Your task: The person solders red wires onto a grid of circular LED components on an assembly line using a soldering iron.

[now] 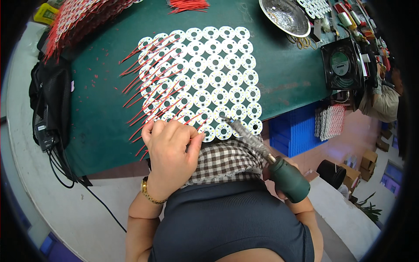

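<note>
Dark top (pixel 238 218) nearest, then both hands (pixel 171 146), w/ white PCB panel (pixel 200 87) just fwd.

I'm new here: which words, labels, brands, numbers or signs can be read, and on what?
None legible.
White ring-shaped circuit boards: marks too small.
Round green label on black square fan-like device: too blurred.
White label on black rectangular box: too small.
Yellow plastic package: too blurred.

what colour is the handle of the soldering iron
The handle is dark green, best seen in the head view.
</note>
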Demonstrator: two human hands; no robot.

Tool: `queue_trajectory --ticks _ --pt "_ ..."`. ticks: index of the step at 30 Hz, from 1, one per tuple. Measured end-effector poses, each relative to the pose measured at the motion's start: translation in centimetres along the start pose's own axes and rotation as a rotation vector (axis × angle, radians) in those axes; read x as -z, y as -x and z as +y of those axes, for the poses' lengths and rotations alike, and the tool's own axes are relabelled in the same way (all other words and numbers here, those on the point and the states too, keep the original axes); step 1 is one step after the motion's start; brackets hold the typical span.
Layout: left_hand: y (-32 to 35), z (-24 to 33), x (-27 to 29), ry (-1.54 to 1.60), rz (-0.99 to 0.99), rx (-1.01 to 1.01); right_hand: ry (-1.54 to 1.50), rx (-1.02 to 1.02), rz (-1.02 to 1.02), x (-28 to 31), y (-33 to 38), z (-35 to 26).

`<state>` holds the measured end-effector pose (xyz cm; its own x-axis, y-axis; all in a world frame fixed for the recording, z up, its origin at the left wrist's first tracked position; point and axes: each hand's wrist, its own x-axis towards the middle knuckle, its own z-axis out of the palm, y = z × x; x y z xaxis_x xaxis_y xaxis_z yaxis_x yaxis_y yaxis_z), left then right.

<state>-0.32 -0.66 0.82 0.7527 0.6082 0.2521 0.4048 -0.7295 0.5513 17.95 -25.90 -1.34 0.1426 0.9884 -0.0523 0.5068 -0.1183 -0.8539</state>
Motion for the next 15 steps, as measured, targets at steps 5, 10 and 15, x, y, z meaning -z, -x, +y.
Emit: queue_trajectory --ticks 5,10,15 --pt "-0.2 -0.7 1.0 -0.021 -0.076 -0.050 -0.464 -0.254 0.238 -1.3 -0.5 -1.6" --pt "-0.2 -0.5 2.3 -0.091 -0.173 -0.084 -0.433 -0.261 0.243 -0.9 -2.1 -2.8" --pt "-2.1 -0.8 2.3 -0.111 -0.257 -0.160 -0.387 -0.049 0.324 -1.8 -1.9 -0.3"
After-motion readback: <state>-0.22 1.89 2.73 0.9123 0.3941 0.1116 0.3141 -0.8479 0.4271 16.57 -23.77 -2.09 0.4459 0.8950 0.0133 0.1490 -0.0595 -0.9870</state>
